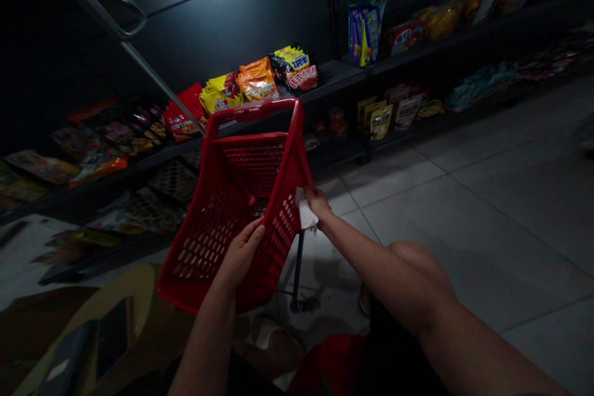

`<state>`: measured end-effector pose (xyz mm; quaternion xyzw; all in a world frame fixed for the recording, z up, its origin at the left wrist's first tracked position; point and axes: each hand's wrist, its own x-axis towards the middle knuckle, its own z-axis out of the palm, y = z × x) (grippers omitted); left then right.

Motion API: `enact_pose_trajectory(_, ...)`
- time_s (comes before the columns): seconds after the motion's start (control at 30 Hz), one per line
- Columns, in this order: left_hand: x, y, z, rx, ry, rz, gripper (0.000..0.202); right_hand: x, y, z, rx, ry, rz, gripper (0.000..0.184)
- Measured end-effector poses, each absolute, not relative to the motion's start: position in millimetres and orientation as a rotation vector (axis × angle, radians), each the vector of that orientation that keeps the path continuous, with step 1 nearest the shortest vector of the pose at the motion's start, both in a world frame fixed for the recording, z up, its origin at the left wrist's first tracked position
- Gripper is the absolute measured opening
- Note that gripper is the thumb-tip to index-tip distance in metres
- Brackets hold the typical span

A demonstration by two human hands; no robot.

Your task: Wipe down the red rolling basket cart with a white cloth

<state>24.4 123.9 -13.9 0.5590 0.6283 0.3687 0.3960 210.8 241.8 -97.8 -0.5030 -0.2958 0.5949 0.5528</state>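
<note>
The basket (232, 210) is gripped at the rim by the left hand (241, 253), fingers curled over it. A cloth (305, 213) is clasped in the closed right hand (319, 202) against its side.

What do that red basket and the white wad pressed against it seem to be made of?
The red basket looks like moulded plastic, slightly glossy: one even colour, walls pierced with regular slots. The white wad in the right hand looks soft and matt, crumpled like tissue or cloth; which one is unclear.
</note>
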Motion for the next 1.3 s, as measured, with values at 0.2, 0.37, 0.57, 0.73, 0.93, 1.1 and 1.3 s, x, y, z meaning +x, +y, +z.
enact_pose_trajectory(0.2,28.5,125.2,-11.6,1.447,1.63,0.937,0.057,199.5,208.9,-84.2,-1.149,-0.914,1.512,0.025)
enact_pose_trajectory(0.37,28.4,129.3,-14.7,1.527,1.622,0.967,0.053,185.4,182.1,-70.0,-1.118,-1.154,1.511,0.02)
enact_pose_trajectory(0.57,27.5,130.5,-16.3,1.628,1.655,0.955,0.048,182.0,193.2,-70.0,-1.23,-1.194,1.311,0.019)
enact_pose_trajectory(0.73,29.9,129.8,-17.5,1.588,1.651,0.962,0.049,181.9,195.8,-78.6,-1.219,-1.203,1.296,0.019)
enact_pose_trajectory(0.93,35.6,131.4,-18.2,1.591,1.639,0.996,0.049,191.6,209.4,-93.1,-1.346,-1.108,1.172,0.017)
enact_pose_trajectory(1.1,36.8,132.2,-18.6,1.62,1.641,1.015,0.047,190.5,215.1,-96.7,-1.22,-1.175,1.256,0.02)
enact_pose_trajectory(1.3,38.6,132.1,-16.7,1.632,1.652,1.003,0.047,194.7,224.5,-96.0,-1.322,-0.998,1.113,0.024)
